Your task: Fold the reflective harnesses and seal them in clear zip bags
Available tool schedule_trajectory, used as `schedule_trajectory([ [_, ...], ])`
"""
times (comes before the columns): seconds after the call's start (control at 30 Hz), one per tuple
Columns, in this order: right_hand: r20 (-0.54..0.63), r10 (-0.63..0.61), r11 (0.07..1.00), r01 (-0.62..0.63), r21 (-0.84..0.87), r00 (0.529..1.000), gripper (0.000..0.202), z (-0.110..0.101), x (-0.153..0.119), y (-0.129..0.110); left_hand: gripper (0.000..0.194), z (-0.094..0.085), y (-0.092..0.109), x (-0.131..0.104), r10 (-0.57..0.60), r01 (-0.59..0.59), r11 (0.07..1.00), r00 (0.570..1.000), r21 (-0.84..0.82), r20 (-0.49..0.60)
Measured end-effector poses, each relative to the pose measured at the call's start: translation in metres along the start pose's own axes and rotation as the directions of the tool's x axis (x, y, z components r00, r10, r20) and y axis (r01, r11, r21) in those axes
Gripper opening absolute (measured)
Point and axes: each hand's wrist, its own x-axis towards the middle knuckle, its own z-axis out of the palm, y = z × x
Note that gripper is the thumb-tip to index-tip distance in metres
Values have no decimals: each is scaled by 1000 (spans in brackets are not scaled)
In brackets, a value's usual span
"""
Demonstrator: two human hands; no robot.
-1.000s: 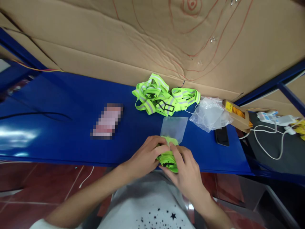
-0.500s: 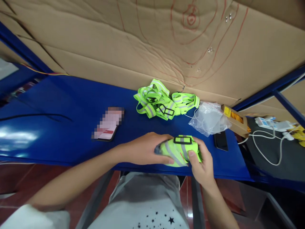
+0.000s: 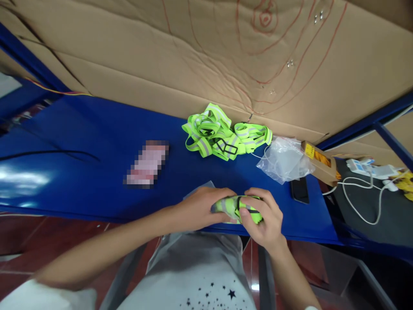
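Observation:
A folded bundle of neon-green reflective strap [image 3: 230, 206] with a black buckle is held between both hands above the table's front edge. My left hand [image 3: 201, 206] grips its left end, where clear plastic seems to cover part of it. Fingers of my right hand [image 3: 264, 217] wrap round the right end, over the buckle. A sheet of clear plastic [image 3: 203, 186] shows behind my left hand. Farther back, a loose heap of the same green straps [image 3: 213, 133] lies against the cardboard.
A blurred-out phone [image 3: 146, 165] lies on the blue table [image 3: 106, 137] at left. On the right are clear plastic bags [image 3: 284, 159], an open cardboard box [image 3: 321, 165], a dark phone [image 3: 300, 190] and a white power strip [image 3: 371, 168] with cables. Cardboard [image 3: 129, 51] walls the back.
The bundle has turned and looks flatter, with its buckle now partly under my right fingers. My right hand has shifted slightly left. Clear plastic now shows behind my left hand.

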Motion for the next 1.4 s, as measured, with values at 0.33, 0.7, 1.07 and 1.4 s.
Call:
schedule_trajectory([
  [0.33,-9,-89,995,88,-53,996,21,7,0,4,40,11,2,4,121,-116,982,992,146,-23],
  [0.7,151,21,982,-49,184,988,47,1,8,2,44,0,5,15,-205,127,906,966,-403,-158],
  [1.07,229,133,981,-162,110,964,58,-28,7,-4,41,-19,16,39,-196,146,905,977,-399,-88],
  [1.4,102,362,929,-367,35,926,27,-38,15,15,50,1,4,54,-187,318,462,947,-828,260],
])
